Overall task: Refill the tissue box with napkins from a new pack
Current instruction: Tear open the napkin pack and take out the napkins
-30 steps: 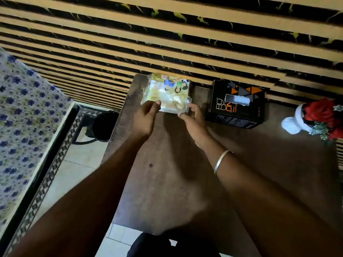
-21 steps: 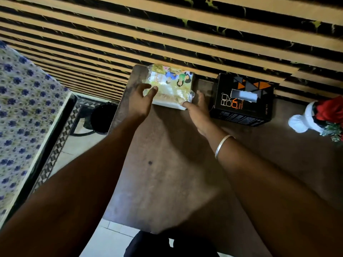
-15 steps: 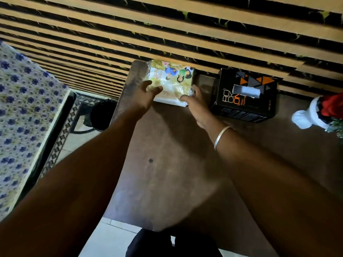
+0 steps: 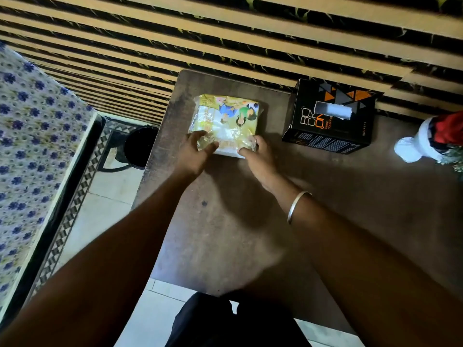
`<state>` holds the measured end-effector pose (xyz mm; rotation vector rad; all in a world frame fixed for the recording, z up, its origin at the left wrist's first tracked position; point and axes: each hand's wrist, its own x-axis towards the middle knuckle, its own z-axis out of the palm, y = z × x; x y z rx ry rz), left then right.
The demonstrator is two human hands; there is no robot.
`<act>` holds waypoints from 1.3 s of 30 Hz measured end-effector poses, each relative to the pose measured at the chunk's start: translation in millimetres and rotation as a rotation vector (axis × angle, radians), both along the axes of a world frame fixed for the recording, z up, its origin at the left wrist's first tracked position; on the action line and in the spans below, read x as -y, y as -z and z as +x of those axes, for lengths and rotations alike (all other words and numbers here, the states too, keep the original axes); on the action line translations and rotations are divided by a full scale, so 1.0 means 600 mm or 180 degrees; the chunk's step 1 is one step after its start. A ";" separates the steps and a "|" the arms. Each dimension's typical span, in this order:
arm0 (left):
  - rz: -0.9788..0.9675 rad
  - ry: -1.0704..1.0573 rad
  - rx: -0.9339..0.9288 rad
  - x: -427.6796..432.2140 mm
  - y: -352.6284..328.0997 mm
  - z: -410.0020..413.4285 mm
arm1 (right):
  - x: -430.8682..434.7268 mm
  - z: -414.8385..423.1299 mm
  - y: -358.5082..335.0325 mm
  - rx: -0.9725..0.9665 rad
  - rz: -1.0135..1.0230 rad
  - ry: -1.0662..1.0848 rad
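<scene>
Napkin pack flat on tabletop, now slid nearer person. Left hand grip now pinching plastic wrap at near edge; right hand same. Pack still sealed. Tissue box waits beside, untouched. Tearing comes next, likely.

Dim indoor light; arm shadows across table; glare on pack wrapper; wide-angle bending at edges.

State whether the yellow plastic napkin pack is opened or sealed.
Cannot tell: the yellow plastic napkin pack lies flat; both hands cover its near edge.
</scene>
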<state>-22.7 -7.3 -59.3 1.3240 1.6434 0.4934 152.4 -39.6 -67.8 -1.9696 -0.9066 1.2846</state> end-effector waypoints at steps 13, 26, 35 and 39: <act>0.0204 -0.0062 -0.0533 0.184 0.006 -0.063 | 0.176 -0.052 0.002 0.1027 -0.0159 -0.0818; 0.0541 0.1641 -0.2003 0.155 -0.028 -0.033 | 0.168 -0.074 -0.018 0.1701 0.0318 -0.0976; 0.0143 0.1780 -0.2506 0.118 -0.039 -0.014 | 0.128 -0.076 -0.002 0.0881 -0.0173 -0.1520; 0.0133 0.1661 -0.2019 0.122 -0.034 -0.023 | 0.122 -0.075 -0.007 0.0982 -0.0340 -0.1756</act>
